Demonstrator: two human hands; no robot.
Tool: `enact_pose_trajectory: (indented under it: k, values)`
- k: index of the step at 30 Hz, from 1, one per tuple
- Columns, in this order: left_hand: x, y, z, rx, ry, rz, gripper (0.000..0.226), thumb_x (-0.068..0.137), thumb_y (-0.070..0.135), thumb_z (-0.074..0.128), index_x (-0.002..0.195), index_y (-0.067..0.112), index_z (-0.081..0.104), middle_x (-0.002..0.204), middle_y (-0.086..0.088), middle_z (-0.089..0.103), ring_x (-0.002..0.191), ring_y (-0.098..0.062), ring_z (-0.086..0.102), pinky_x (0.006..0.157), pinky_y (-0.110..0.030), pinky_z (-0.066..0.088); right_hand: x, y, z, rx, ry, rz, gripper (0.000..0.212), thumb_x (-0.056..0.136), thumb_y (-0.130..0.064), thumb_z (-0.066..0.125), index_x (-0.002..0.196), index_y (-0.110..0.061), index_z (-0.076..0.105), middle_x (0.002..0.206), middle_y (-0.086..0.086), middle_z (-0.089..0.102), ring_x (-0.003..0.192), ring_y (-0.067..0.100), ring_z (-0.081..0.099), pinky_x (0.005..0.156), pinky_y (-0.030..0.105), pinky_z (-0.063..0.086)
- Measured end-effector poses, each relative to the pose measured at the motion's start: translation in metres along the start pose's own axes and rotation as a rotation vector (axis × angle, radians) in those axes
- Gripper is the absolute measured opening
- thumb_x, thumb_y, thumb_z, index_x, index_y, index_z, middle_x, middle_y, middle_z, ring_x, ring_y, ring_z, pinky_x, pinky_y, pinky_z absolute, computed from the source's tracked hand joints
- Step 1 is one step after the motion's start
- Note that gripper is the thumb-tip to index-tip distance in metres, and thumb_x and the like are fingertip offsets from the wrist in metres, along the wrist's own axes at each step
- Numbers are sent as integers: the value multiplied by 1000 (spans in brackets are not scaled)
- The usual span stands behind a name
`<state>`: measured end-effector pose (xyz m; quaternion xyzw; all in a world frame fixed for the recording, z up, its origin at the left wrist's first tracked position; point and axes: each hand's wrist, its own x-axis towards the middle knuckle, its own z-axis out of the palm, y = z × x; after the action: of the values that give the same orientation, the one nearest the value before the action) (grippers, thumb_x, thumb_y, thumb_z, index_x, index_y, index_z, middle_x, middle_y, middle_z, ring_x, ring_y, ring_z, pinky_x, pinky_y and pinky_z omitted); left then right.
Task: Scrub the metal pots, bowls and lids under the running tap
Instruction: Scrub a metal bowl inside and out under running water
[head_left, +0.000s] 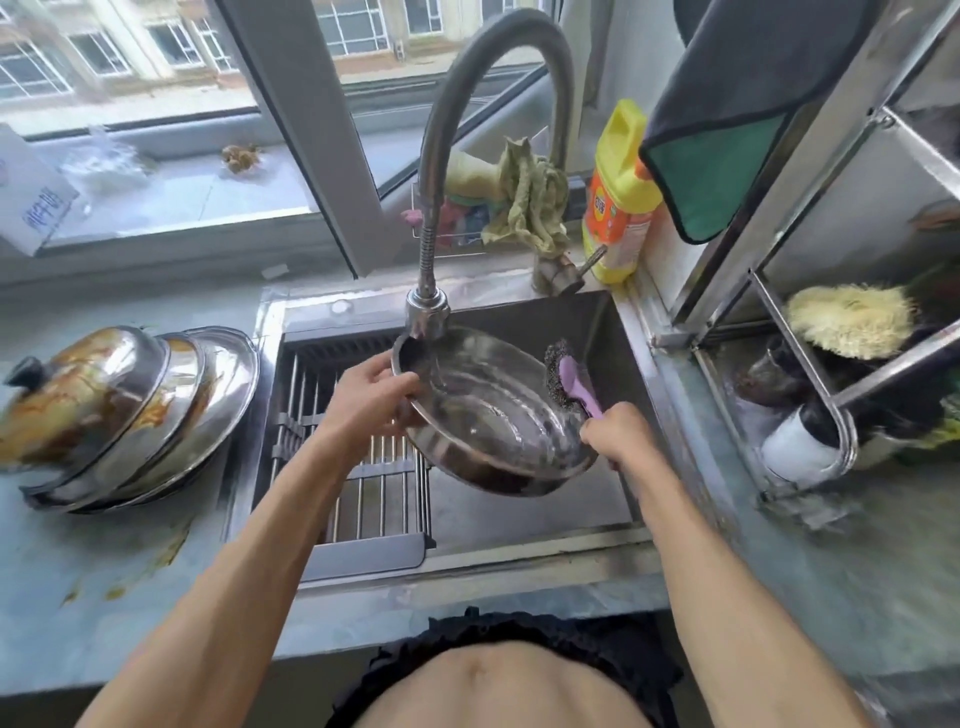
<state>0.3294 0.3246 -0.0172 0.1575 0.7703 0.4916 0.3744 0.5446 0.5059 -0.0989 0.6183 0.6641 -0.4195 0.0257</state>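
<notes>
Head view, sink: the bowl was held tilted above the basin, its far rim just under the tap head.
Left hand: fingers curled over the bowl's left rim.
Right hand: fingers gripped the purple-handled scrubber, its pad against the bowl's right rim.
Tabletop: stained lids stacked left of the sink, well apart.

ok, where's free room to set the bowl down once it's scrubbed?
Free: the drain rack left of the bowl, and the sink floor beneath it. The counter in front of the stacked lids is bare but stained. Crowded: the right-hand shelf.
</notes>
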Motion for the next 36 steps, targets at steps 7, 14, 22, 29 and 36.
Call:
enact_pose_trajectory:
  k: [7, 14, 22, 29, 36]
  values:
    - [11, -18, 4, -148, -35, 112, 83, 70, -21, 49, 137, 26, 61, 113, -5, 76, 99, -22, 74, 72, -39, 63, 1, 17, 29, 209, -70, 84, 14, 86, -8, 68, 95, -8, 57, 64, 5, 52, 50, 19, 46, 45, 27, 36]
    - [31, -44, 24, 58, -6, -21, 66, 85, -19, 50, 141, 14, 41, 117, -5, 59, 104, -18, 63, 76, -32, 60, -2, 10, -10, 143, 184, -51, 9, 93, -14, 63, 93, -10, 55, 80, 6, 58, 59, 17, 51, 50, 25, 36]
    - [46, -47, 49, 347, -132, -105, 41, 92, 5, 59, 133, 5, 60, 109, -7, 68, 98, -22, 66, 92, -36, 55, -3, -15, -53, -214, 225, -72, 36, 87, -25, 56, 117, -8, 65, 114, 19, 65, 97, 36, 61, 73, 33, 44]
    - [8, -39, 56, 568, -459, 293, 31, 94, 49, 67, 107, 23, 78, 98, 10, 77, 89, -14, 74, 82, -30, 58, -9, -25, -37, -165, 27, 28, 26, 85, -26, 54, 97, -6, 64, 81, 11, 71, 59, 28, 72, 58, 29, 51]
    - [14, -50, 79, 322, -98, 295, 21, 97, 11, 63, 77, 15, 69, 70, 1, 70, 64, -10, 59, 65, -32, 48, -7, -41, -38, 137, 81, 7, 44, 89, -49, 54, 97, -6, 65, 57, 4, 70, 48, 13, 54, 52, 26, 39]
